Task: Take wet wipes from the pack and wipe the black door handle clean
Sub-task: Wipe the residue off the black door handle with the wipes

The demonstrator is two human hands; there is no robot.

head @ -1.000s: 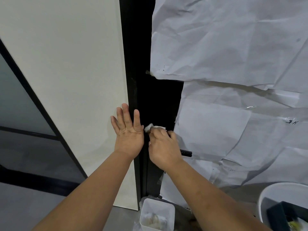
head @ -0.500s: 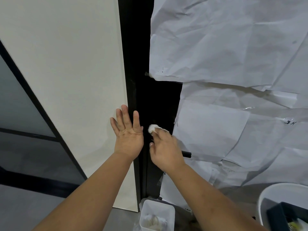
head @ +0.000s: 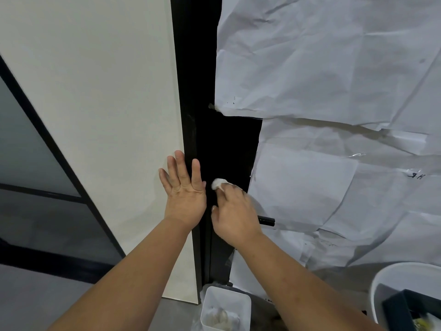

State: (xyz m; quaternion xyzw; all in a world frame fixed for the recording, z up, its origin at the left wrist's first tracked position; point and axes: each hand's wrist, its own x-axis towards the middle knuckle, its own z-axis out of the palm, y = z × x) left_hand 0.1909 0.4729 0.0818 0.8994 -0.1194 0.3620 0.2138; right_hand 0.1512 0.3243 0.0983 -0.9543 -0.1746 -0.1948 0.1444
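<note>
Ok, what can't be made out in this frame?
- Black door handle: head view shows only its tip; the right hand covers the rest.
- Wet wipe: mostly hidden under that hand's fingers.
- Small white bin and white tub: cut off by the bottom edge, contents unclear.

I count my two hands, left (head: 185,199) and right (head: 235,215), one wipe (head: 217,183), one door handle (head: 266,221) (mostly hidden), and two white bins below it: small (head: 225,309), large (head: 391,280).

Glossy black handle (head: 266,221), creased paper (head: 334,68)
</note>
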